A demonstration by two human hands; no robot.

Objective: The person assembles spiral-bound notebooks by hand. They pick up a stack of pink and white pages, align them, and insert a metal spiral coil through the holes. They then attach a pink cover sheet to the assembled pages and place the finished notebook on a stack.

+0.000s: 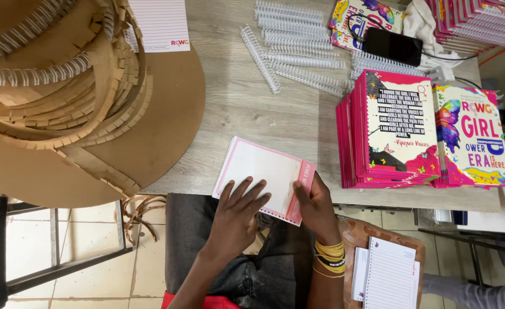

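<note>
A stack of white notebook pages with a pink edge [258,171] lies at the near edge of the wooden table [235,103]. My left hand [238,212] rests flat on its near part with fingers spread. My right hand [315,206] grips the stack's right pink edge, thumb on top. Yellow bands sit on my right wrist [329,254].
Piles of pink printed covers [392,129] and colourful covers [472,137] stand at the right. White spiral binding coils [298,46] lie at the back, beside a black phone [392,46]. A big brown card disc [92,114] with cardboard scraps fills the left. Lined pads [387,274] sit on a stool.
</note>
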